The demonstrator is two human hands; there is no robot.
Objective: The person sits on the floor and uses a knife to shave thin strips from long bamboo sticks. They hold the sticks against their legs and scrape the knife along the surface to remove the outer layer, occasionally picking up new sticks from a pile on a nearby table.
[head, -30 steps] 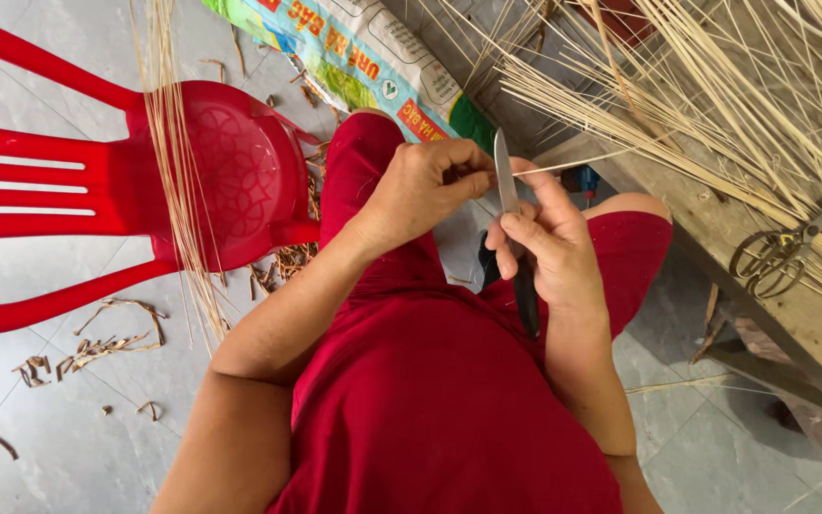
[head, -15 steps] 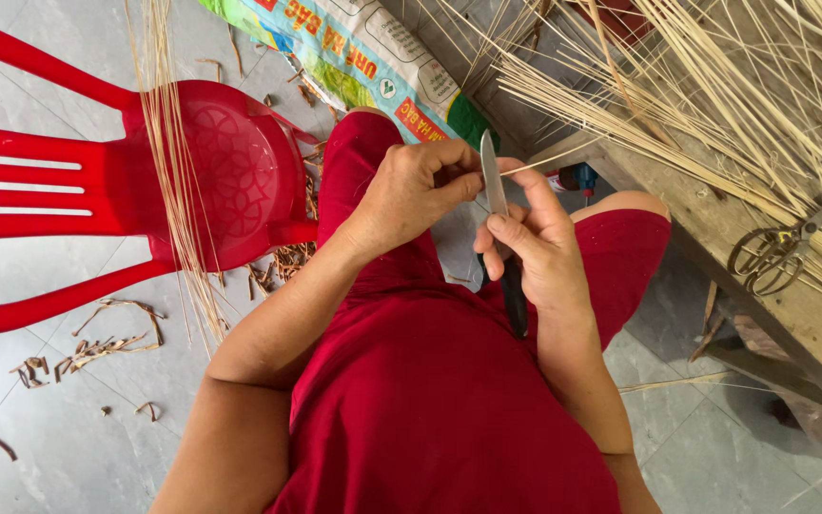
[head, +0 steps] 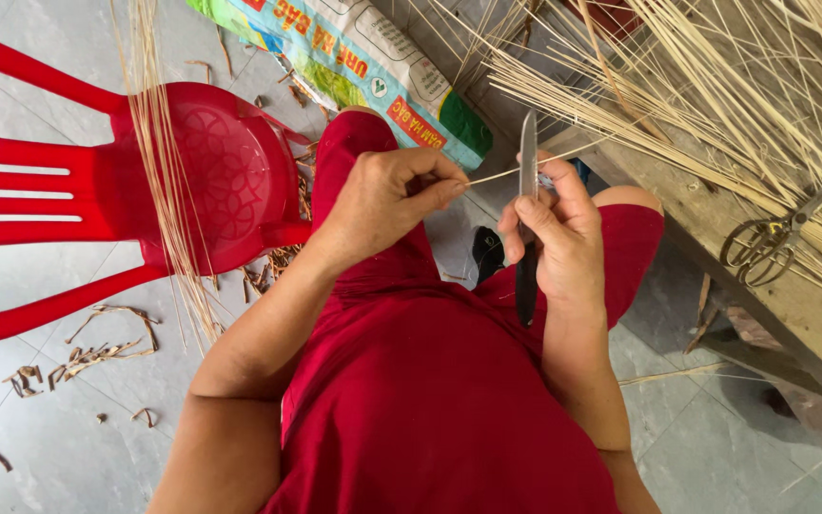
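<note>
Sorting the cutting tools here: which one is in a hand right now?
The knife, upright in the right hand. The scissors lie untouched on the wooden bench.

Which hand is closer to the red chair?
Left. The left hand, pinching a thin strip, is just beside the red chair; the right hand, holding the knife, is farther away.

Looks like a small home craft workshop, probably for bamboo or rattan weaving. Loads of thin pale sticks point(head: 715, 86) fanned over a rough wooden bench point(head: 773, 295), with 1 pair of old scissors point(head: 773, 243) lying on it. Plain grey tiled floor point(head: 49, 428) littered with curly shavings point(head: 97, 347). Also 1 red plastic chair point(head: 97, 205) draped with long strips point(head: 168, 190), plus a printed woven sack point(head: 363, 67) spread out nearby.
</note>
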